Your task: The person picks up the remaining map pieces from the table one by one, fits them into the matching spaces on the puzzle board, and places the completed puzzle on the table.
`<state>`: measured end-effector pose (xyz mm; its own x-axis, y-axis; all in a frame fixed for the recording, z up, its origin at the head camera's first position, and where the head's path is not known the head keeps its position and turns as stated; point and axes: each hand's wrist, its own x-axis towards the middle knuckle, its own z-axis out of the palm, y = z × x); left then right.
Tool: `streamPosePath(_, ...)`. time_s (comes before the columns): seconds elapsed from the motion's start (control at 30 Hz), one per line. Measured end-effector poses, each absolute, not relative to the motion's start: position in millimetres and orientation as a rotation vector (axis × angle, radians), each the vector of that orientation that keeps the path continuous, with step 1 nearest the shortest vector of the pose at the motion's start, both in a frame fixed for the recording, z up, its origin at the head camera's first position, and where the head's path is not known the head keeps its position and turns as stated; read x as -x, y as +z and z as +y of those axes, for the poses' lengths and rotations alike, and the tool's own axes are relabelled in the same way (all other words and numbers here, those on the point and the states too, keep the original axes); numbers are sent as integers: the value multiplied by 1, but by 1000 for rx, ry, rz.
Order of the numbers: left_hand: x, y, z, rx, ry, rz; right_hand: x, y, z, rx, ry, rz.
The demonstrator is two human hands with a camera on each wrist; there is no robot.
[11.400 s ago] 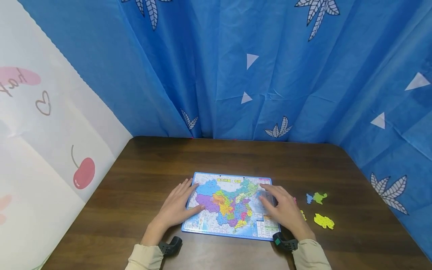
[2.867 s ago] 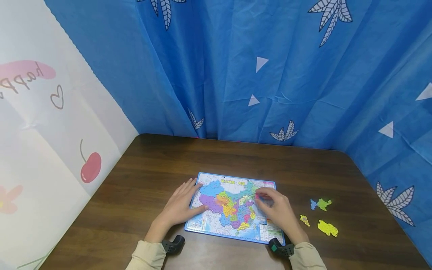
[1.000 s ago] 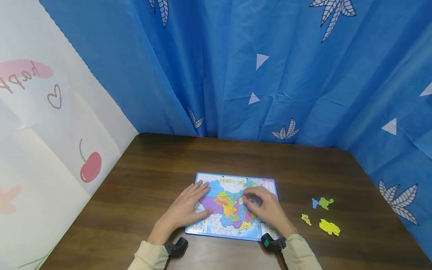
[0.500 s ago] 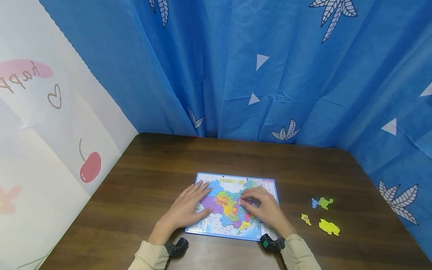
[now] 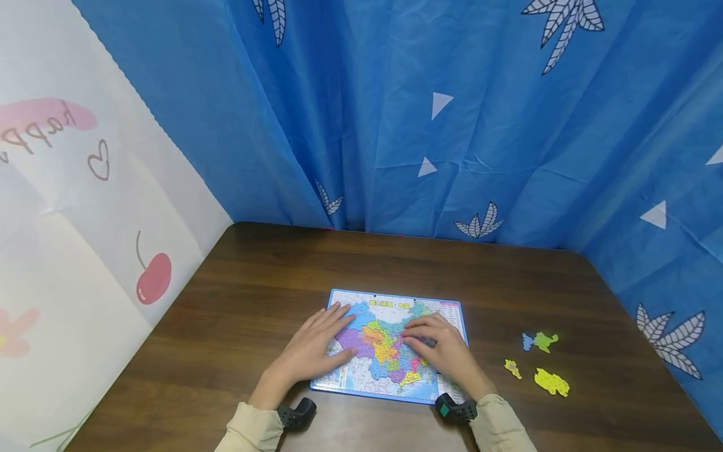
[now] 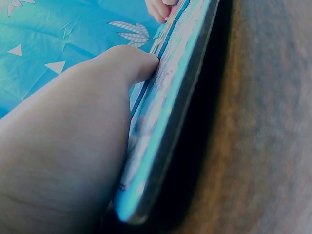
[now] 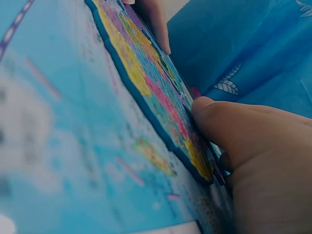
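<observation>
A China map puzzle board [image 5: 384, 392] with a blue rim lies on the table, its provinces in many colours. My left hand [image 5: 316, 342] rests on the board's left part, fingers spread; in the left wrist view its thumb [image 6: 141, 66] lies against the map surface. My right hand [image 5: 443, 348] bends over the map's middle right, thumb and index finger pinching a small pink puzzle piece [image 7: 196, 91] close over the map. Most of that piece is hidden by the fingers. In the right wrist view, raised pieces [image 7: 146, 78] form a layer along the map's coast.
Right of the board, several loose pieces lie on the brown table [image 5: 271, 263]: a blue one [image 5: 528, 341] beside a green one [image 5: 545, 341], a small yellow one [image 5: 513, 368] and a larger yellow one [image 5: 551, 382]. A blue curtain [image 5: 390, 125] hangs behind.
My right hand has brought the pink piece from the table's right side onto the board, then leftward to the map's middle. Lately it shifts only slightly. My left hand stays on the board.
</observation>
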<state>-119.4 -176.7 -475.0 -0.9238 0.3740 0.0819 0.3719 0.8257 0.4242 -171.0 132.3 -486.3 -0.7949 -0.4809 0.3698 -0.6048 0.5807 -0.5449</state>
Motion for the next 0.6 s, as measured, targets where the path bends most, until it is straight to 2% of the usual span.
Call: streamPosePath(0.6, 120, -477, -179, -614, 694, 2991, 168, -490, 130, -899, 955, -2636)
